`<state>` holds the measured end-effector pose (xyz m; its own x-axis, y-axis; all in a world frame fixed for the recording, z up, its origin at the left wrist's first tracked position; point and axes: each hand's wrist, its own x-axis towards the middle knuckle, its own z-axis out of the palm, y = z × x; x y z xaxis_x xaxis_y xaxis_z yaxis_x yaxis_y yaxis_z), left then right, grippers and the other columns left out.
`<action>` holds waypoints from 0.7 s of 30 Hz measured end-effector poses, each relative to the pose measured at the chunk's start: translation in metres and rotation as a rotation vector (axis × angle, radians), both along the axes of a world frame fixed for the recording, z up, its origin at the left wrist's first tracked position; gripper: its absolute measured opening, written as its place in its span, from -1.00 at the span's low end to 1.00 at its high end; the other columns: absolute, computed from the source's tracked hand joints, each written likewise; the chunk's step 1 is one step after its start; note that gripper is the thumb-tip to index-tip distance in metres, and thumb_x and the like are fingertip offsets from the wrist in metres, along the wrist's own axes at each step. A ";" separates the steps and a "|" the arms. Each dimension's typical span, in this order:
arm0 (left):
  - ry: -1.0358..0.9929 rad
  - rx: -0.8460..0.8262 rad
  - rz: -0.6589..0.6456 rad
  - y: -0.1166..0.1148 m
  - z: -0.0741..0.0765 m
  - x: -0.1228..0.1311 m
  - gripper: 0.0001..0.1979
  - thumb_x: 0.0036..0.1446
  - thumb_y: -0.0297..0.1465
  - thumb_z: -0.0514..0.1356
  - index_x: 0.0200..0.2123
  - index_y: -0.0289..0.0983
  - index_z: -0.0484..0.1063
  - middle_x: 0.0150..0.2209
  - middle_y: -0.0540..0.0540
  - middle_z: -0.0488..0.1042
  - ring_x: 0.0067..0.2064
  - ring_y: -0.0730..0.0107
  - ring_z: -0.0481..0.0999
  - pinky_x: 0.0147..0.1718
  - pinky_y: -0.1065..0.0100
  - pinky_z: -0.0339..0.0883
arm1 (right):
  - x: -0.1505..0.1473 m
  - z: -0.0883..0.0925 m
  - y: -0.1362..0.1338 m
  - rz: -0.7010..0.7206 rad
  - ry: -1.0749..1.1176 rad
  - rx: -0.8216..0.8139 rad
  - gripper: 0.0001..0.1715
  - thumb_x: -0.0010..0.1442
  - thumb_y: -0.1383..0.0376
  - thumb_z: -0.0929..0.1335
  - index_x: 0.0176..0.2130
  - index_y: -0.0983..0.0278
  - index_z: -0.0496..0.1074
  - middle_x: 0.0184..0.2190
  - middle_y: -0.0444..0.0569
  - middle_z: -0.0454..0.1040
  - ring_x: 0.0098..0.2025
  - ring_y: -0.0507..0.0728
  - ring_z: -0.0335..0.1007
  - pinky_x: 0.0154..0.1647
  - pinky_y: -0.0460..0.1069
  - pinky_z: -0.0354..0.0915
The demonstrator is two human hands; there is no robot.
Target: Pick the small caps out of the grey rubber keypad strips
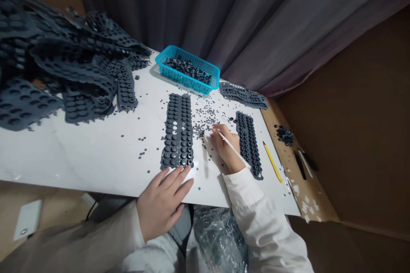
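My left hand lies with its fingers spread, the fingertips on the near edge of a dark grey rubber sheet moulded with rows of round caps. A few round holes show white in that sheet. In my right hand is a thin white stick, gripped like a pen. Its tip end is hidden by the fingers, near a scatter of tiny dark discs. Just right of that hand lies a second rubber sheet with rows of ring-shaped pieces.
Behind stands a blue basket of small dark pieces. A large heap of rubber sheets fills the left side. To the right are another sheet, a yellow pencil, a black tool and a dark pile. A curtain hangs behind.
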<state>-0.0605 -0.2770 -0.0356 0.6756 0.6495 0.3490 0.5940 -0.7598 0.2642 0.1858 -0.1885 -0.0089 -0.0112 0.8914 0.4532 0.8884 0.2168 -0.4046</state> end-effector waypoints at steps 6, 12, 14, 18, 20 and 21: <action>-0.029 -0.018 -0.002 0.000 -0.001 0.000 -0.57 0.18 -0.24 0.16 0.11 -0.18 0.40 0.28 -0.08 0.28 0.22 0.20 0.29 0.23 0.17 -0.06 | 0.001 0.004 0.009 -0.003 -0.021 0.110 -0.68 0.31 0.11 0.27 -0.26 0.21 0.53 -0.49 -0.05 0.52 -0.46 0.11 0.42 -0.36 -0.03 0.31; -0.015 -0.016 0.011 -0.001 -0.001 0.001 -0.57 0.18 -0.22 0.16 0.11 -0.16 0.39 0.27 -0.07 0.29 0.22 0.21 0.28 0.22 0.18 -0.06 | -0.015 0.006 0.004 0.212 0.307 0.042 -0.78 0.23 0.17 0.36 -0.27 0.21 0.58 -0.35 0.00 0.50 -0.27 0.15 0.45 -0.23 0.09 0.42; -0.016 -0.019 0.014 -0.001 0.000 0.002 -0.58 0.18 -0.22 0.16 0.10 -0.16 0.40 0.27 -0.07 0.29 0.21 0.21 0.29 0.21 0.18 -0.06 | -0.019 0.003 -0.001 0.334 0.410 -0.089 -0.81 0.21 0.19 0.39 -0.28 0.21 0.59 -0.38 -0.01 0.56 -0.35 0.12 0.48 -0.33 0.03 0.44; -0.028 -0.040 0.021 -0.001 0.001 0.002 -0.58 0.17 -0.22 0.17 0.10 -0.16 0.40 0.26 -0.06 0.31 0.20 0.23 0.30 0.22 0.18 -0.07 | -0.024 -0.003 -0.007 0.455 0.392 -0.105 -0.85 0.20 0.24 0.40 -0.28 0.25 0.58 -0.37 0.04 0.60 -0.36 0.10 0.52 -0.34 -0.01 0.46; -0.039 -0.047 0.023 0.000 0.002 0.002 -0.58 0.16 -0.23 0.18 0.09 -0.16 0.40 0.25 -0.06 0.32 0.20 0.23 0.30 0.22 0.18 -0.07 | -0.024 -0.004 -0.007 0.507 0.324 -0.055 -0.87 0.22 0.28 0.39 -0.27 0.25 0.57 -0.37 0.04 0.59 -0.32 0.10 0.53 -0.30 -0.01 0.46; -0.044 -0.048 0.022 0.000 0.002 0.002 -0.59 0.16 -0.23 0.18 0.08 -0.16 0.41 0.25 -0.06 0.32 0.20 0.23 0.30 0.21 0.18 -0.07 | -0.024 -0.004 -0.007 0.529 0.284 -0.025 -0.88 0.22 0.29 0.38 -0.26 0.25 0.56 -0.36 0.05 0.59 -0.30 0.10 0.53 -0.27 0.00 0.47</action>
<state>-0.0580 -0.2772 -0.0337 0.6456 0.6809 0.3458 0.5977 -0.7324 0.3261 0.1614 -0.1954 -0.0132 -0.3382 0.8080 0.4824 0.5188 0.5877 -0.6208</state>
